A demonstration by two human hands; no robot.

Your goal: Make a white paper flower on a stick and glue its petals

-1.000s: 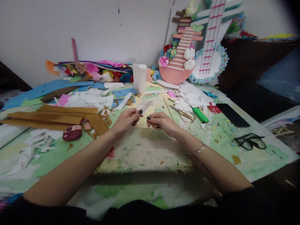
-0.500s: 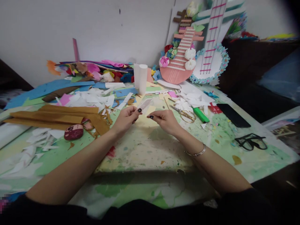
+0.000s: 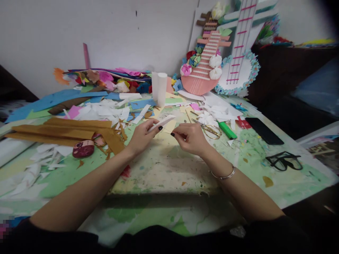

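My left hand (image 3: pixel 143 137) is closed around a folded piece of white paper (image 3: pixel 167 120), which sticks out past the thumb towards the upper right. From beside that thumb a thin strand (image 3: pixel 166 131), thread or fine wire, runs across a short gap. Its other end is pinched between thumb and forefinger of my right hand (image 3: pixel 189 138). Both hands are above the middle of the paint-stained table (image 3: pixel 159 173). Just beyond my right hand lie gold-handled scissors (image 3: pixel 212 131) and a white paper flower (image 3: pixel 208 118).
Brown crepe paper (image 3: pixel 63 131) and a dark red object (image 3: pixel 83 149) lie at left, among white scraps. A white roll (image 3: pixel 161 90) stands at the back. On the right are a green tube (image 3: pixel 227 130), a phone (image 3: pixel 264 131) and glasses (image 3: pixel 284 161). Decorated paper instruments (image 3: pixel 201 79) lean on the wall.
My right hand has moved right, away from the left, and the strand between them shows longer. The white paper in my left hand has turned and now looks narrower.
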